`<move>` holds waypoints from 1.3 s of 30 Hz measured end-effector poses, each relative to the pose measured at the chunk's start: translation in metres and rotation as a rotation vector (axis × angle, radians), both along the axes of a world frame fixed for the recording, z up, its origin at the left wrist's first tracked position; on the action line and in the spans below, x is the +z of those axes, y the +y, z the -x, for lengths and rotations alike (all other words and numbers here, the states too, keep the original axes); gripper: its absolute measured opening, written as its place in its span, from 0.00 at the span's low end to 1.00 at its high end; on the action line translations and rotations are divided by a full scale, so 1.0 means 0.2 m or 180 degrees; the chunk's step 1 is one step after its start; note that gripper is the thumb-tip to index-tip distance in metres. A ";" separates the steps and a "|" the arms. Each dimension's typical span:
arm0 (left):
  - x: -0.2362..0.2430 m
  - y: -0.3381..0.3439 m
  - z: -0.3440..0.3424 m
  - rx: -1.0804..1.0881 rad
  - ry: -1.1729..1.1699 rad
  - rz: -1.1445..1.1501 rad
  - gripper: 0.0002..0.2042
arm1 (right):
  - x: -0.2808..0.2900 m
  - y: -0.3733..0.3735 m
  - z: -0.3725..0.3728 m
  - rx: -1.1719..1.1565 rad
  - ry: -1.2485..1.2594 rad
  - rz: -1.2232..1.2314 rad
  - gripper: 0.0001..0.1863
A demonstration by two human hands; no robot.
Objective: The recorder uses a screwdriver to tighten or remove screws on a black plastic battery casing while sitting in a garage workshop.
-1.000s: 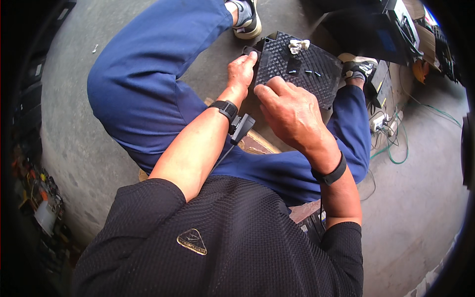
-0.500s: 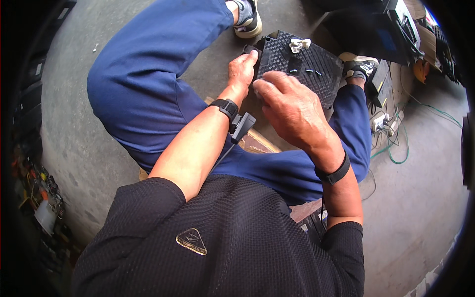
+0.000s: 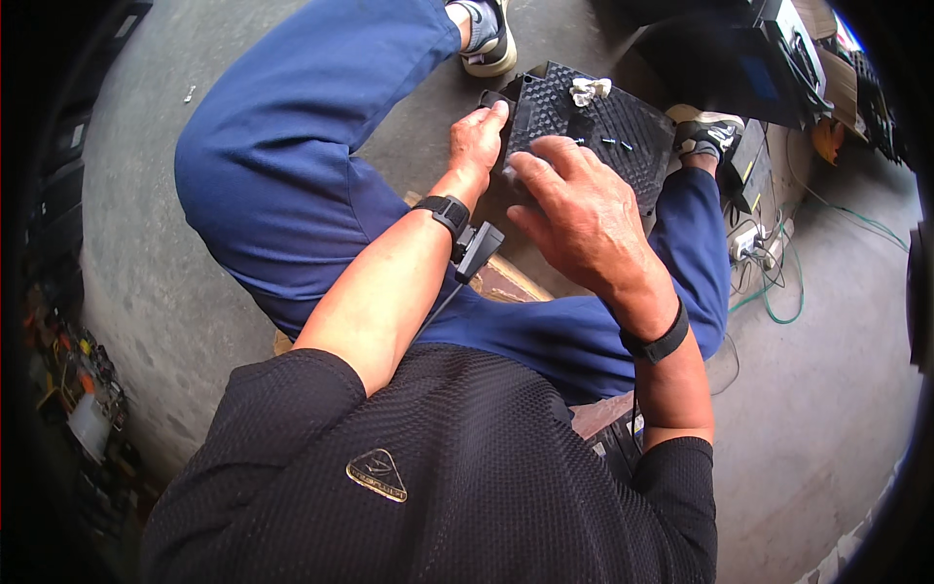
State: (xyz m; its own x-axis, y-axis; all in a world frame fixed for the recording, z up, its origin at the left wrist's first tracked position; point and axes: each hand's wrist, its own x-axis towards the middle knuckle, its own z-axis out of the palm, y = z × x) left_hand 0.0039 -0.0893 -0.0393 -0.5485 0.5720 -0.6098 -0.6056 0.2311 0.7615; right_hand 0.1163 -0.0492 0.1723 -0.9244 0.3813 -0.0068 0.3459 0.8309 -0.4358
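Note:
Between my legs stands a black textured plastic box (image 3: 642, 161), its top patterned with raised ridges. On it lie a crumpled white wad (image 3: 589, 91) and several small screws (image 3: 609, 142). My left hand (image 3: 475, 141) is closed around a dark part (image 3: 492, 98) along the left side of the box; the fingers' undersides are hidden, and its kind does not show. My right hand (image 3: 584, 209) hovers over the near left corner of the box, thumb apart from the curled fingers. A pale blur shows at its index fingertip, too smeared to name.
A large black case (image 3: 725, 73) stands at the far right. Below it are a power strip (image 3: 747, 239) and green cables (image 3: 798, 282) on the concrete floor. A wooden piece (image 3: 511, 279) lies between my thighs. Assorted tools and parts (image 3: 88, 409) line the left edge.
My right hand has shifted slightly to the right, and its thumb has parted from the index finger. My left hand keeps its hold in the same place.

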 end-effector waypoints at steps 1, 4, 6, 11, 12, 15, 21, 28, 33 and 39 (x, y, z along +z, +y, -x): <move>-0.01 -0.01 0.01 0.0010 -0.0020 -0.0007 0.19 | -0.02 0.00 0.01 0.0010 -0.0020 -0.0007 0.17; 0.01 -0.02 0.03 -0.0137 0.0089 0.0008 0.18 | -0.08 0.00 0.01 0.0346 0.0044 -0.0238 0.20; 0.02 0.00 0.01 -0.0054 0.0122 0.0004 0.18 | -0.03 -0.02 0.00 0.0133 -0.0448 -0.0060 0.21; -0.01 -0.01 0.03 -0.0142 -0.0119 0.0077 0.18 | -0.05 -0.02 0.02 -0.0075 0.0329 -0.0053 0.17; -0.01 -0.01 0.03 -0.0139 -0.0119 0.0079 0.18 | -0.06 -0.01 0.01 -0.0072 0.0330 -0.0051 0.17; 0.00 -0.01 0.02 -0.0230 0.0012 0.0157 0.18 | -0.08 -0.01 -0.02 0.0189 0.0139 -0.0170 0.17; -0.03 -0.02 0.02 -0.0176 0.0056 0.0085 0.18 | -0.05 -0.01 0.00 -0.0074 0.0530 0.0014 0.15; 0.02 0.00 0.01 -0.0019 -0.0004 0.0030 0.18 | -0.06 -0.01 -0.02 -0.0073 0.0086 0.0060 0.14; 0.00 -0.02 0.02 -0.0155 0.0056 0.0153 0.19 | -0.03 -0.03 -0.02 -0.0044 -0.0156 0.0214 0.14; 0.02 -0.01 0.01 -0.0173 0.0167 0.0159 0.19 | -0.07 -0.02 -0.03 -0.0067 0.0176 -0.0024 0.14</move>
State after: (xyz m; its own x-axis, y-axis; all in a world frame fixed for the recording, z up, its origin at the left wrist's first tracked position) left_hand 0.0018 -0.0911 -0.0348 -0.5494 0.5714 -0.6096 -0.5507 0.3011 0.7785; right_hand 0.1227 -0.0538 0.1586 -0.9151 0.4006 0.0470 0.3390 0.8271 -0.4483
